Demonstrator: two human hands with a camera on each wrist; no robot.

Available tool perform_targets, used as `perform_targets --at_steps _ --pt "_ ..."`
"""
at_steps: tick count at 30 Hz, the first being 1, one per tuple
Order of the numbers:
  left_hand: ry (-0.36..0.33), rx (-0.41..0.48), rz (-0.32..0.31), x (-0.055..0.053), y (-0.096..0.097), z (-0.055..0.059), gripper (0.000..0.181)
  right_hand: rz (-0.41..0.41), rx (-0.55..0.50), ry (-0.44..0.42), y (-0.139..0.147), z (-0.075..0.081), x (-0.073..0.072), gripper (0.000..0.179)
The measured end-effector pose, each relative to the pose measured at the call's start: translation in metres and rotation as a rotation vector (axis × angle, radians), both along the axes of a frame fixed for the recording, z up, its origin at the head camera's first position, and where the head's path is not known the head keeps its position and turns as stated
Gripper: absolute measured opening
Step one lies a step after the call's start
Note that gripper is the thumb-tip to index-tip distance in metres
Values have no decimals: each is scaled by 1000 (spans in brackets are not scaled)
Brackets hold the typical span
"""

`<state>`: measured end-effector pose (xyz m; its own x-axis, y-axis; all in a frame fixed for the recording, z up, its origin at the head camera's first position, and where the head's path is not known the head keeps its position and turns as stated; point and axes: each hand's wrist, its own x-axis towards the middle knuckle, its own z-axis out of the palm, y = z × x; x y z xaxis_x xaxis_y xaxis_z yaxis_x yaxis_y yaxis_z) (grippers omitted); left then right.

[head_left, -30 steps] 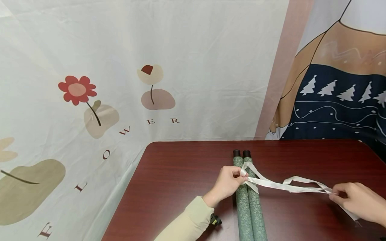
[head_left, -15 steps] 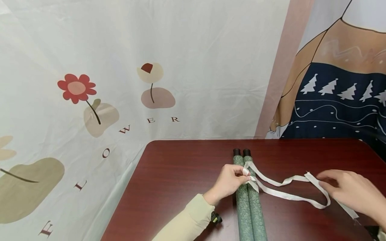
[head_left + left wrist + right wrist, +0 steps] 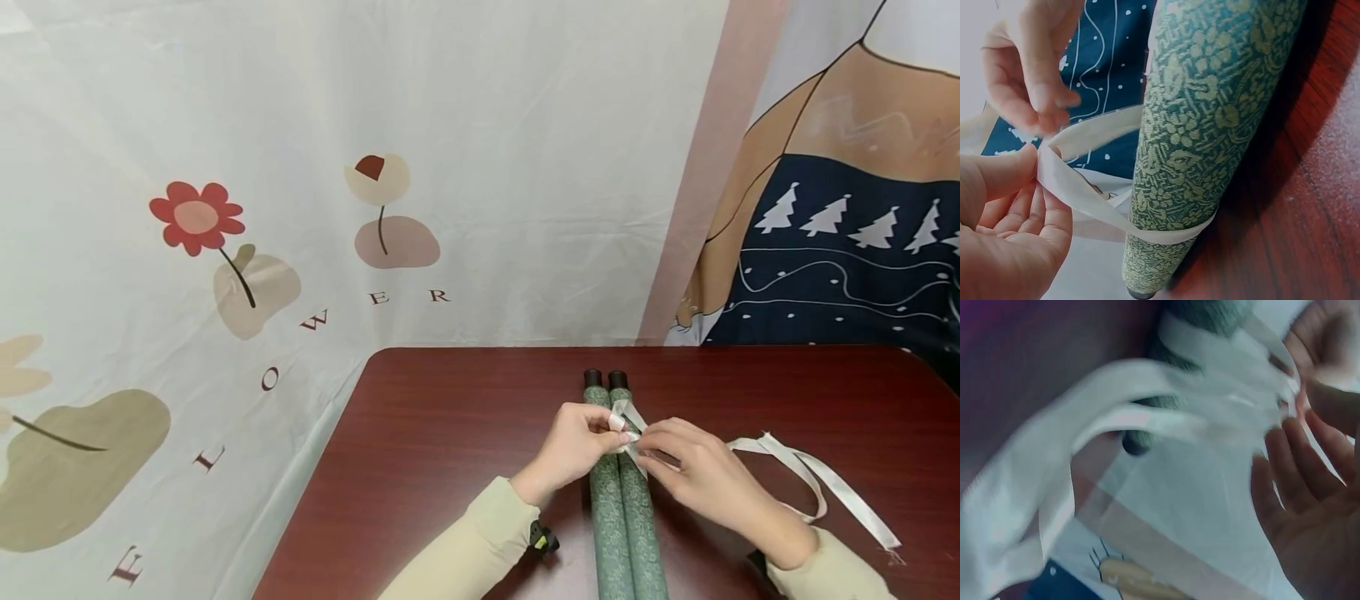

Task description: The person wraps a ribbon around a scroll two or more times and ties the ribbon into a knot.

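Two green brocade rolls [image 3: 609, 525] of what looks like a scroll lie side by side, with black end caps [image 3: 593, 378] at the far end. A white ribbon [image 3: 1091, 201] goes round them and forms a loop at their upper part. My left hand [image 3: 573, 442] pinches this loop between thumb and fingers, as the left wrist view also shows. Coming from the right, my right hand [image 3: 697, 468] has its fingertips right at the ribbon beside the left fingers. In the right wrist view the right hand's fingers [image 3: 1300, 465] are loosely bent, and the ribbon ends there are blurred.
The ribbon's loose ends trail over the dark red table [image 3: 450, 433] to the right of the right hand. A printed cloth [image 3: 525, 167] with flowers and letters hangs behind the table's far edge. A small black object [image 3: 543, 537] shows below the left sleeve.
My right hand has released the ribbon's far end, which dropped onto the table, and has moved left to the loop. My left hand keeps its pinch in nearly the same place.
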<state>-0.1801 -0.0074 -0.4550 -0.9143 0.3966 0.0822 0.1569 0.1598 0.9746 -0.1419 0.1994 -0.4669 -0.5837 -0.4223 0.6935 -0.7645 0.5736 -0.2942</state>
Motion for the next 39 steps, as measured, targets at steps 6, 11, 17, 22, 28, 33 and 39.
perform_targets --at_steps 6,11,17,22,28,33,39 --pt "-71 72 -18 -3 -1 -1 5 18 -57 43 -15 -14 -7 21" --pt "-137 107 9 -3 0 0 10 -14 -42 72 -20 -17 -9 48" --pt "-164 90 46 -2 1 4 15 -38 8 130 -23 -20 -10 52" --pt "-194 102 39 -2 3 2 15 -64 15 208 -24 -23 -14 48" --pt "-201 111 41 -2 3 1 14 -80 33 222 -22 -24 -16 53" --pt "-176 99 57 -1 0 3 19 -73 73 171 -20 -22 -16 36" --pt "79 -108 159 9 -7 6 21 -87 97 136 -18 -16 -17 25"
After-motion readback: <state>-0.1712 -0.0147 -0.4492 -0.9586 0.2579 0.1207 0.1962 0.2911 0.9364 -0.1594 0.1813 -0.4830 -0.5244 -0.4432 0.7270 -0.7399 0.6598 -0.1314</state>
